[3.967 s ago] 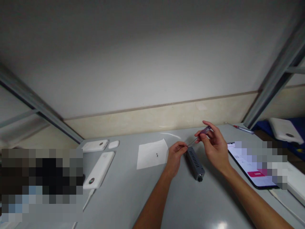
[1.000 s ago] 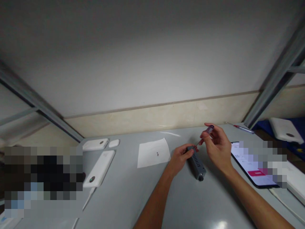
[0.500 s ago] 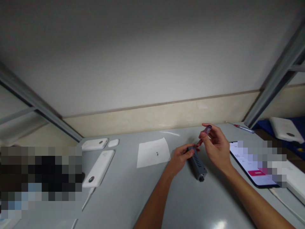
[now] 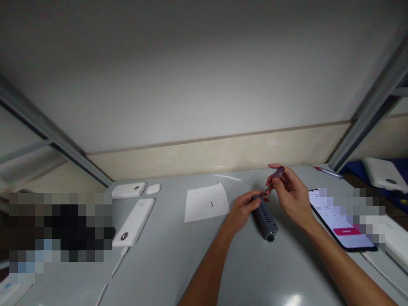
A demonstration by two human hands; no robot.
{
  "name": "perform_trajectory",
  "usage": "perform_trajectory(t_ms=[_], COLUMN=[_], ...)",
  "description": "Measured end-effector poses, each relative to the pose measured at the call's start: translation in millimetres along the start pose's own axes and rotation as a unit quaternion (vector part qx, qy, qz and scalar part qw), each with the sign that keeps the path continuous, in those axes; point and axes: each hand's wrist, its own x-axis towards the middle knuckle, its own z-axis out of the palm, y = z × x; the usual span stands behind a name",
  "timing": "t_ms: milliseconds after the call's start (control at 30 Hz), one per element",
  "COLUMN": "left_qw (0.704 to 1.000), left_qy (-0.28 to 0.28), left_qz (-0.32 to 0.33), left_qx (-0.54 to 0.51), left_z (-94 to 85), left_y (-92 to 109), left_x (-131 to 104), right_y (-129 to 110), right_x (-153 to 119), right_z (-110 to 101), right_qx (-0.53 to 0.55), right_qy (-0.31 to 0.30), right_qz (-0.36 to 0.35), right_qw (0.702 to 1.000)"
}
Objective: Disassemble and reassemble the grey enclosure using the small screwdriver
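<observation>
A dark grey slotted device (image 4: pixel 265 217) lies slanted on the grey table, its far end between the fingers of my left hand (image 4: pixel 241 209). My right hand (image 4: pixel 290 193) grips a small screwdriver (image 4: pixel 278 173) with a purple handle. The shaft slants down to the far end of the device, where my fingertips hide the tip. White paper (image 4: pixel 204 203) lies left of my left hand, with tiny dark pieces (image 4: pixel 211 204) on it.
A lit phone (image 4: pixel 338 221) and a white power bank (image 4: pixel 397 238) lie at the right. A second screwdriver (image 4: pixel 328 172) rests near the back right edge. White power banks (image 4: pixel 135 222) and a small white case (image 4: pixel 153 189) stand at the left, beside a pixelated area.
The view has shifted slightly. The screwdriver shaft shows more clearly between my hands; my left hand keeps its hold on the device.
</observation>
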Motion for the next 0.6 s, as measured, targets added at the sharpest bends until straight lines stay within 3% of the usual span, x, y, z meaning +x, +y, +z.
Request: perform_trajectory(t_ms=[267,600], left_qw=[0.999,0.994], left_qy=[-0.001,0.014], left_qz=[0.021,0.051], left_qx=[0.029,0.093], left_z=[1.0,4.0], left_y=[1.0,1.3], left_x=[-0.8,-1.7], right_y=[-0.1,7.5], right_x=[-0.5,-7.1], right_z=[0.1,0.3], right_qx=[0.011,-0.056], right_qy=[-0.02,-0.039], right_qz=[-0.002,-0.054], right_qw=[1.0,0.996])
